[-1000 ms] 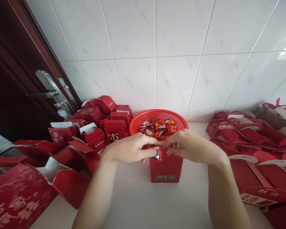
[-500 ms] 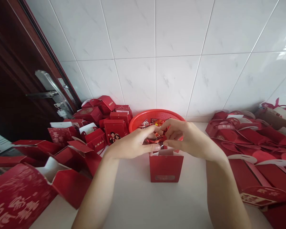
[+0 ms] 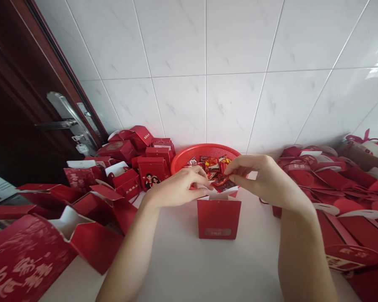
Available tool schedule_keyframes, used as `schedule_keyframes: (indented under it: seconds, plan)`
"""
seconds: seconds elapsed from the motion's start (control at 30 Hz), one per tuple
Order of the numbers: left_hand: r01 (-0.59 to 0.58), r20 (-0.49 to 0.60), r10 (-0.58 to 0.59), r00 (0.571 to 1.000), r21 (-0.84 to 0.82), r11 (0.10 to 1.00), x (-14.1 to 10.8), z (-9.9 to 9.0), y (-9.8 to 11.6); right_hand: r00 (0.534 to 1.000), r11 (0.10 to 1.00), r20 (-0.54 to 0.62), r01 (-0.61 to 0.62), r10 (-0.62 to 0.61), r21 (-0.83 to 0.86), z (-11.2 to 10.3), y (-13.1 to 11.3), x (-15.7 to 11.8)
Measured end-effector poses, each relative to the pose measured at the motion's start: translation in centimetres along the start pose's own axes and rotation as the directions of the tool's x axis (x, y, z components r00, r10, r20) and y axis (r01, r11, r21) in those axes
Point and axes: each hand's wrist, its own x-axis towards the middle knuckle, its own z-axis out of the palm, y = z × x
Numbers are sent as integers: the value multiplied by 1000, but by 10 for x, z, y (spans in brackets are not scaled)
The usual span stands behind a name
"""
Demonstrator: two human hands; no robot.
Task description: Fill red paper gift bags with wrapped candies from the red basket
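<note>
An open red gift box (image 3: 218, 216) stands upright on the white table, its white inside showing at the top. My left hand (image 3: 184, 186) is at its left rim, thumb and bent fingers closed around the edge there; the fingertips are partly hidden. Just over the opening, my right hand (image 3: 258, 178) pinches a red wrapped candy (image 3: 223, 183) between thumb and fingers. Behind the box sits a red plastic basket (image 3: 208, 149) with several wrapped candies (image 3: 211, 162) inside, partly covered by my hands.
Red boxes, several with open flaps (image 3: 96, 243), crowd the left side of the table (image 3: 214, 272). More red boxes (image 3: 337, 180) are heaped on the right. A tiled wall (image 3: 227, 105) rises behind, and a dark door (image 3: 25, 84) with a metal handle (image 3: 61, 121) stands at left.
My hands have moved apart. The right hand has shifted right, bringing the red candy into view over the box. My left hand has moved slightly left and stays by the rim.
</note>
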Motion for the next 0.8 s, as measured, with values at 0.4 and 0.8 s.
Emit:
schedule_keyframes:
  seconds: [0.4,0.8]
  plan:
    - [-19,-12,19,1000,-19,1000,5,2,-16,981,964,193,29,24,-266,18,6,10]
    - [-52,-14,52,999,9,999,6,3,-14,919,942,384,47,89,-332,29,6,12]
